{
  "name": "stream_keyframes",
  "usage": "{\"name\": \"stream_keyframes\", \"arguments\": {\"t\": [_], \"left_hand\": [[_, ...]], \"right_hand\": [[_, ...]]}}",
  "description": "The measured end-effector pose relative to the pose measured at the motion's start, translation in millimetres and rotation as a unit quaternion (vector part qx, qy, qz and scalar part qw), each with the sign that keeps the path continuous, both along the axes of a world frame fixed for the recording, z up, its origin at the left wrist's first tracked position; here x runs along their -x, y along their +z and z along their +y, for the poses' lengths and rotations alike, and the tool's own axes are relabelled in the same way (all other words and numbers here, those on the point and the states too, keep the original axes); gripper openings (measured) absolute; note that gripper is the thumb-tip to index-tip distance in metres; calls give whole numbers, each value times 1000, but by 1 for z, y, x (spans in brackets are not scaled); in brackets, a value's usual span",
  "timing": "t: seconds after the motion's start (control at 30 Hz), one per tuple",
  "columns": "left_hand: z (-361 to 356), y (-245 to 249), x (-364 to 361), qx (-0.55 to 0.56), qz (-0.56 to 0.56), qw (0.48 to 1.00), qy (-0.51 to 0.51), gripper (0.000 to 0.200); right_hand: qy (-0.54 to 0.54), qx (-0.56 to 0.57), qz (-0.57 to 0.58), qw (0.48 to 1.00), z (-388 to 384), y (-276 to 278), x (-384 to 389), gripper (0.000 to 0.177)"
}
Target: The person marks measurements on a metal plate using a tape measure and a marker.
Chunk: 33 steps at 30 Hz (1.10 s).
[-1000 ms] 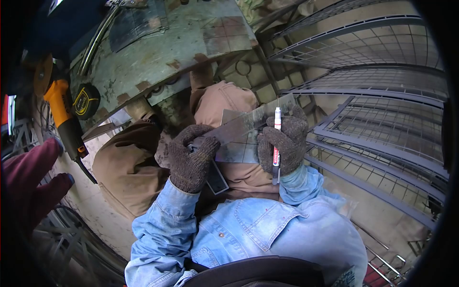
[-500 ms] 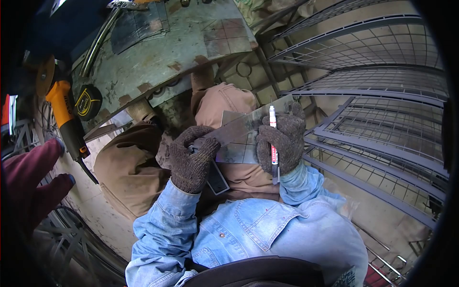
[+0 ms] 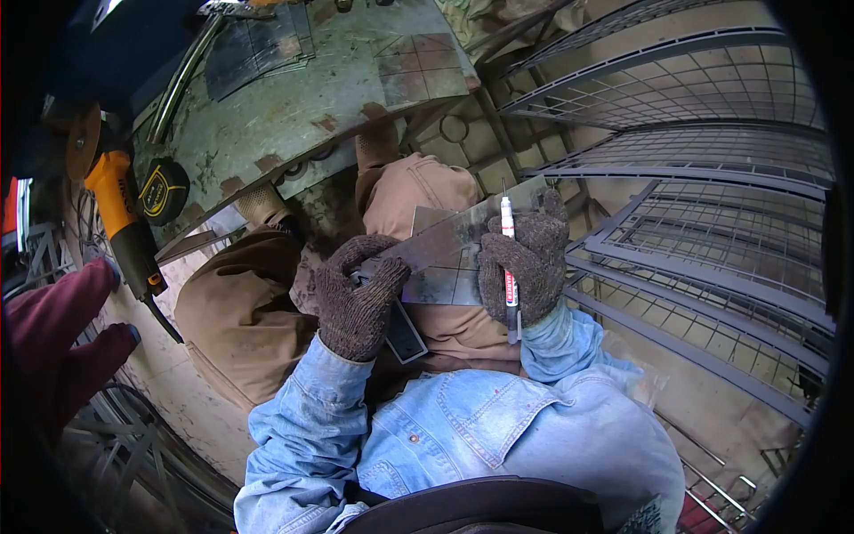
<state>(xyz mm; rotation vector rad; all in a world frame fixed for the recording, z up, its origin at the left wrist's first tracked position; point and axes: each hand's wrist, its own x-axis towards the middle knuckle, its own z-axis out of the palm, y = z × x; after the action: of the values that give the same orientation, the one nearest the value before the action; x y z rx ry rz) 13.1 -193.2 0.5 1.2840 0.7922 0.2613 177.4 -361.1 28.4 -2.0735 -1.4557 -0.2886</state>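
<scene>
My left hand [image 3: 360, 298], in a dark knitted glove, is closed round the corner of a try square. The try square's metal blade [image 3: 449, 238] slants up to the right, and its dark stock [image 3: 406, 336] points down below my left hand. My right hand [image 3: 527, 267], gloved alike, grips a white and red marker [image 3: 509, 258] upright, its thin tip bare. The blade's far end runs behind the marker to my right fingers; whether they grip it is hidden. Under the blade, a grey metal sheet [image 3: 436, 287] with drawn lines rests on my lap.
A metal-topped table [image 3: 320, 102] ahead bears marked sheets [image 3: 258, 53]. At its left are an orange angle grinder [image 3: 116, 196] and a tape measure [image 3: 165, 191]. Wire mesh racks [image 3: 703, 222] stand close on the right. Another person's maroon-clothed legs [image 3: 67, 329] show at left.
</scene>
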Motion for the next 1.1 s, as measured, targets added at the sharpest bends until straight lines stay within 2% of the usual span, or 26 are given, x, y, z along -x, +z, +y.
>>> {"name": "stream_keyframes", "arguments": {"t": [0.13, 0.23, 0.3, 0.33, 0.37, 0.43, 0.57, 0.6, 0.63, 0.7, 0.77, 0.83, 0.97, 1.03, 1.1], "left_hand": [[0, 2, 0, 2, -3, 1000, 1, 28], [-1, 4, -1, 6, -2, 1000, 7, 29], [-1, 4, -1, 14, 0, 1000, 10, 30], [-1, 4, -1, 21, 1, 1000, 13, 31], [-1, 5, -2, 21, 1, 1000, 12, 31], [-1, 7, -3, 27, -5, 1000, 11, 32], [-2, -1, 1, 41, 0, 999, 19, 34], [-1, 0, 0, 22, 3, 1000, 15, 34], [-1, 1, 0, 3, 6, 1000, 10, 34], [0, 1, 0, -6, 8, 1000, 6, 34], [0, 2, 0, -16, 10, 1000, 0, 34], [0, 2, 0, -23, 16, 1000, 1, 34], [-1, 2, 0, -9, 8, 1000, 10, 33], [0, 5, -1, -19, 9, 1000, 2, 33], [1, 7, -1, -18, 12, 1000, 1, 32]], "right_hand": [[10, -8, -13, 1000, 3, 9, -4, 26], [-45, 56, -18, 997, 2, 24, -7, 21], [-82, -37, 177, 980, 1, 30, -13, 17], [-47, -87, 270, 958, 3, 33, -15, 21], [-48, -87, 270, 958, 4, 31, -19, 21], [18, -70, 373, 925, 9, 23, -30, 24], [155, -28, 561, 813, 26, 16, -42, 40], [38, 9, 593, 804, 27, 25, -31, 32], [38, 9, 593, 804, 34, 28, -28, 32], [106, -58, 607, 786, 45, 29, -22, 28], [101, -76, 581, 804, 51, 29, -20, 24], [107, -5, 394, 913, 50, 29, -21, 24], [97, 26, 410, 906, 52, 26, -21, 24], [83, 28, 475, 876, 53, 24, -19, 23], [86, 26, 462, 883, 53, 22, -19, 23]]}}
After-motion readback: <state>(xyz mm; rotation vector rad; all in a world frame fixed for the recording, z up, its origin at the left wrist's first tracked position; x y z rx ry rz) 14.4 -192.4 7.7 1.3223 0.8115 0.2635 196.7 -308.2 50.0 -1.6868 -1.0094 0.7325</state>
